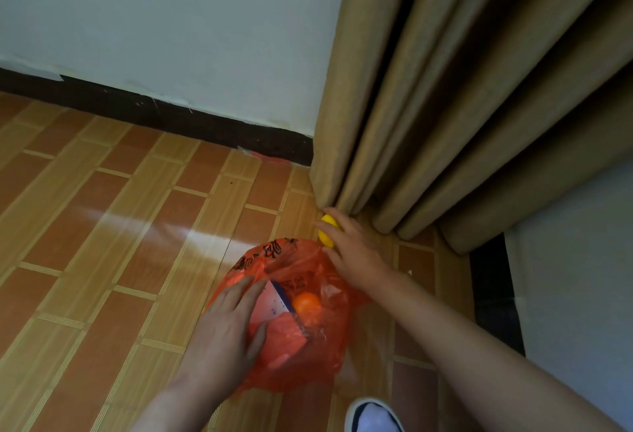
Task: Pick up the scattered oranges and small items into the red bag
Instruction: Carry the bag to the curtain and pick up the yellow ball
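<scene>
The right hand [352, 246] curls its fingers around a small yellow fruit [326, 233], most likely one of the oranges, at the foot of the tan curtain [462, 106], just past the far edge of the red bag [308, 356]. The left hand [226, 329] lies spread, palm down, on the near left side of the bag, pressing the thin plastic against the wood-patterned floor [102, 226] and seemingly keeping its mouth open. Through the translucent plastic an orange [306, 302] shows, next to a flat white-and-red packet with a blue edge [274, 301], so part of the gathering looks done. The yellow fruit has yet to go in, and no other loose items appear on the visible floor, though the curtain folds could hide some. Dark characters are printed along the bag's upper rim, too crumpled to read; the packet's marks are likewise illegible. A white shoe [373, 416] pokes in at the bottom edge.
</scene>
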